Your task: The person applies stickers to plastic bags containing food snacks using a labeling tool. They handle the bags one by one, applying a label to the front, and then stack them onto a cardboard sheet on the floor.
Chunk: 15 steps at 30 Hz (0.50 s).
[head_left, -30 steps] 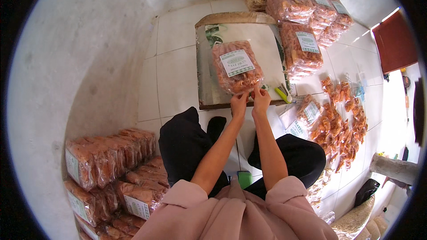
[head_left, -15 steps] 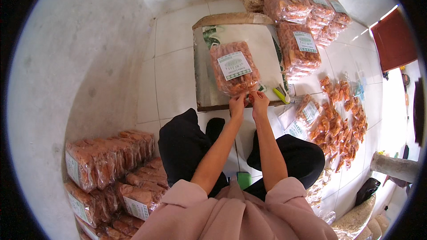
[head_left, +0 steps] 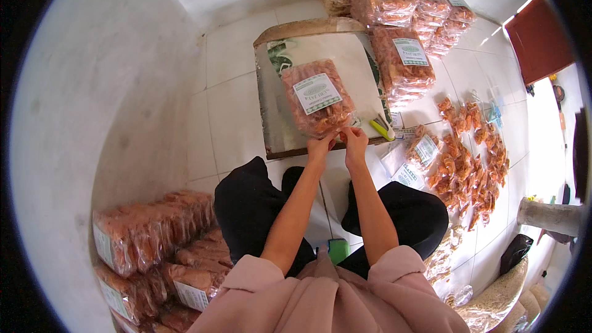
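A clear plastic bag packed with reddish-brown dried food pieces (head_left: pixel 339 114) lies on a low wooden board (head_left: pixel 336 46) in front of me, a white and green label inside facing up. At its near end, my left hand (head_left: pixel 321 145) and my right hand (head_left: pixel 353 140) sit close together, fingers pinched on the gathered plastic edge. The bag's end between the fingertips is partly hidden. Just right of my right hand, a yellow-green stapler (head_left: pixel 383 127) rests on the board's corner.
Filled bags (head_left: pixel 401 65) are stacked behind the board to the right; more stacks (head_left: pixel 151 228) stand at lower left by the wall. Small bags (head_left: pixel 462 160) lie on the tiled floor at right, beside loose labels (head_left: pixel 408 176). A green box-like thing (head_left: pixel 338 250) is between my legs.
The view has shifted slightly, so the board and stacks appear a little further left. Both hands keep pinching the bag's near end.
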Motion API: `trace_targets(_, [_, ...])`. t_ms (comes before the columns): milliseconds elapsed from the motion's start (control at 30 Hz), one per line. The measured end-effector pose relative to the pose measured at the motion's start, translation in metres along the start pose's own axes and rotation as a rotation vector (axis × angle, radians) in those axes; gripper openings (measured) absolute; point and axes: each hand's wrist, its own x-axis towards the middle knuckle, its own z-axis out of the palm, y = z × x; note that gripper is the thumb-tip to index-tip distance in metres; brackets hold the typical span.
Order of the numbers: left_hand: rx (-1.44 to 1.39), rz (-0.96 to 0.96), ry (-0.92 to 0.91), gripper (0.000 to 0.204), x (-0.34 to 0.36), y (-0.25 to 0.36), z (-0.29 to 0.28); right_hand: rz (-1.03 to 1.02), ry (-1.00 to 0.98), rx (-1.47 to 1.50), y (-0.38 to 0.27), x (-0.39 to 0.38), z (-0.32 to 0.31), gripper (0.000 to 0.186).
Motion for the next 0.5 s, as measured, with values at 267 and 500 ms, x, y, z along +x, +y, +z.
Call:
trace_targets(267, [-0.155, -0.099, 0.018, 0.014, 0.003, -0.005, 0.002, -0.259, -0.084, -0.740, -0.027, 0.027, -0.044, 0.029])
trace_targets(500, [-0.142, -0.163, 0.001, 0.011, 0.008, -0.010, 0.003, -0.692, 0.243, -1.302, -0.031, 0.040, -0.068, 0.057])
